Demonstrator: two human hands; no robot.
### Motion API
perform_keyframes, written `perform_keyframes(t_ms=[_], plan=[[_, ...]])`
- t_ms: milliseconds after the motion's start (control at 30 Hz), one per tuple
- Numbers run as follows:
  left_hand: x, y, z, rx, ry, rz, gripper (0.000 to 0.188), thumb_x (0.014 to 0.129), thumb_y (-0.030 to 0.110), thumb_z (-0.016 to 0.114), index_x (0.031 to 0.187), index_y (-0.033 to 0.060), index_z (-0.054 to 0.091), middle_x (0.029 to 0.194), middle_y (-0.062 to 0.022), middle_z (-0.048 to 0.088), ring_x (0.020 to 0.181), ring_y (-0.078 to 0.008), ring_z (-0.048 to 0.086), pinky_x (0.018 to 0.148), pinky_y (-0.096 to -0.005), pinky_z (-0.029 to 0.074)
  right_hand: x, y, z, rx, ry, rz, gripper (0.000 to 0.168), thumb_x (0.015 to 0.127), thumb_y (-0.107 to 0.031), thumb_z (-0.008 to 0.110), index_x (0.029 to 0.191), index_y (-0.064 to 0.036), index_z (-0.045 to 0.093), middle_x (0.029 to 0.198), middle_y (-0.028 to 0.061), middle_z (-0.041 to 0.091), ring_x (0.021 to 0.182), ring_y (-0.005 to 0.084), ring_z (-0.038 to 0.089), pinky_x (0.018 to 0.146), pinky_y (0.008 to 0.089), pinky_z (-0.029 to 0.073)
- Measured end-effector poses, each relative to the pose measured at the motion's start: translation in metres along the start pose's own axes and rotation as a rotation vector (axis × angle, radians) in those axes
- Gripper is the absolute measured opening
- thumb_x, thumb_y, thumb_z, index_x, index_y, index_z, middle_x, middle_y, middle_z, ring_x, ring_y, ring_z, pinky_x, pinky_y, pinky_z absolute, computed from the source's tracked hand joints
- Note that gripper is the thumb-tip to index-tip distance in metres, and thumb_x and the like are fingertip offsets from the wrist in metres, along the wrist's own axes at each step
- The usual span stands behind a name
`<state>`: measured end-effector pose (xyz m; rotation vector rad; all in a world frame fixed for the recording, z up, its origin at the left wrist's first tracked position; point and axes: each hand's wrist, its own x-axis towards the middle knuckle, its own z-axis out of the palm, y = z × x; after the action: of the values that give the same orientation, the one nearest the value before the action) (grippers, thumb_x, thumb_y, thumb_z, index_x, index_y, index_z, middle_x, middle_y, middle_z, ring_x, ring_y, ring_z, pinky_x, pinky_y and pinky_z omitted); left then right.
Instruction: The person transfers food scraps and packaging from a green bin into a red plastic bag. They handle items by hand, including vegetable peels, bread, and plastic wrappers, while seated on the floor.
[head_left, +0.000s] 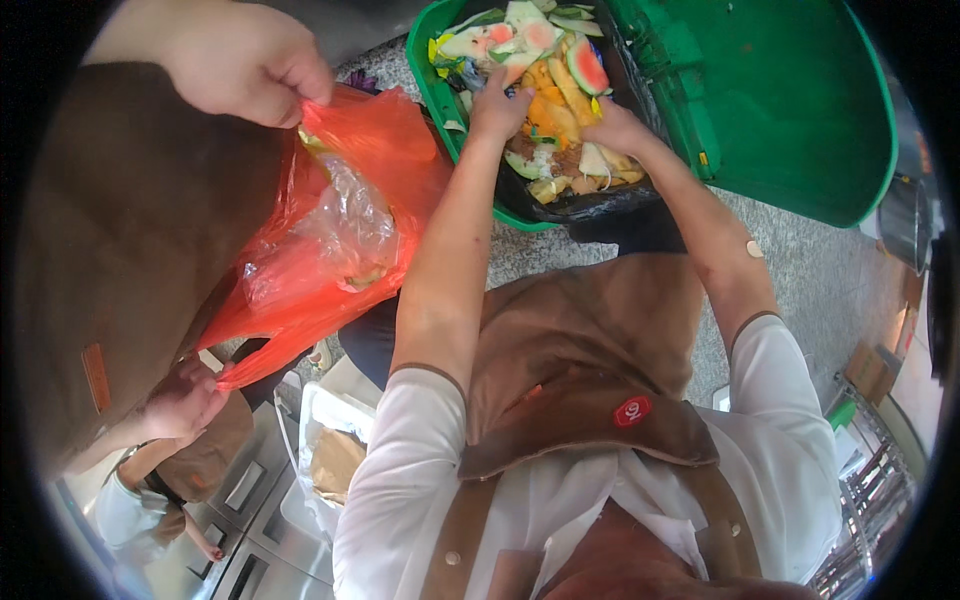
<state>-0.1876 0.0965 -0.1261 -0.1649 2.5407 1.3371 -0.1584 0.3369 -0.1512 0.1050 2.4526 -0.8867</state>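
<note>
Both my hands reach into a green plastic bin (417, 45) lined with a black bag (622, 202) and full of food scraps. My left hand (499, 109) touches the scraps beside watermelon rinds (480, 41). On the other side, my right hand (615, 127) lies against yellow-orange peels (555, 112), its fingertips partly hidden. A red watermelon piece (587, 66) rests just above it. Whether either hand grips anything cannot be told. The bin's green lid (787, 97) hangs open at the right.
A co-worker's two hands (247, 67) hold a red plastic bag (390, 150) spread beside the bin, with clear plastic inside. Another person (135, 510) stands by steel drawers (277, 517) at lower left. A white container (319, 405) holds brown paper. A wire rack (862, 480) is at lower right.
</note>
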Motion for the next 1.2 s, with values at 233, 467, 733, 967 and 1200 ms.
perform_keyframes(t_ms=[233,467,733,967,1200], plan=[[-0.017,-0.010,0.019,0.181,-0.043,-0.201,0.075,0.090,0.051,0.069,0.150,0.0116,0.046,0.142,-0.0243,0.056,0.128,-0.0387,0.058,0.103,-0.0451,0.049,-0.009,-0.004,0.005,-0.167,0.010,0.040,0.095,0.074,-0.049,0.080,0.151,-0.007,0.042,0.129,0.0256,0.064,0.120,0.0368,0.062,0.103,0.0405,0.048],[-0.021,-0.028,0.034,-0.006,-0.205,-0.248,0.092,0.084,0.048,0.076,0.158,0.0123,0.033,0.147,-0.0282,0.050,0.135,-0.0395,0.050,0.109,-0.0428,0.045,0.006,0.006,0.010,0.101,-0.192,0.022,0.108,0.076,-0.049,0.085,0.160,-0.011,0.028,0.137,0.0185,0.061,0.120,0.0252,0.061,0.102,0.0353,0.048],[-0.034,0.009,0.008,-0.430,-0.300,-0.475,0.085,0.084,0.025,0.082,0.153,0.0132,0.033,0.136,-0.0147,0.059,0.117,-0.0323,0.062,0.072,-0.0545,0.060,-0.026,-0.025,-0.009,0.421,-0.467,0.152,0.095,0.079,-0.050,0.083,0.155,-0.019,0.035,0.129,0.0092,0.064,0.112,0.0188,0.063,0.088,0.0406,0.053],[-0.047,0.022,0.003,-0.486,-0.230,-0.406,0.074,0.087,0.028,0.079,0.147,0.0151,0.037,0.127,-0.0145,0.064,0.101,-0.0288,0.069,0.058,-0.0443,0.061,-0.013,-0.007,0.010,0.733,-0.494,0.022,0.079,0.086,-0.037,0.082,0.150,-0.014,0.041,0.124,0.0064,0.066,0.103,0.0151,0.066,0.083,0.0300,0.055],[-0.059,0.014,0.005,-0.230,0.108,-0.058,0.075,0.077,0.018,0.082,0.140,0.0040,0.045,0.129,-0.0222,0.061,0.114,-0.0336,0.062,0.087,-0.0401,0.051,-0.046,-0.046,0.000,0.843,-0.361,-0.111,0.078,0.087,-0.020,0.081,0.151,-0.005,0.039,0.129,0.0094,0.063,0.114,0.0151,0.061,0.096,0.0327,0.052]])
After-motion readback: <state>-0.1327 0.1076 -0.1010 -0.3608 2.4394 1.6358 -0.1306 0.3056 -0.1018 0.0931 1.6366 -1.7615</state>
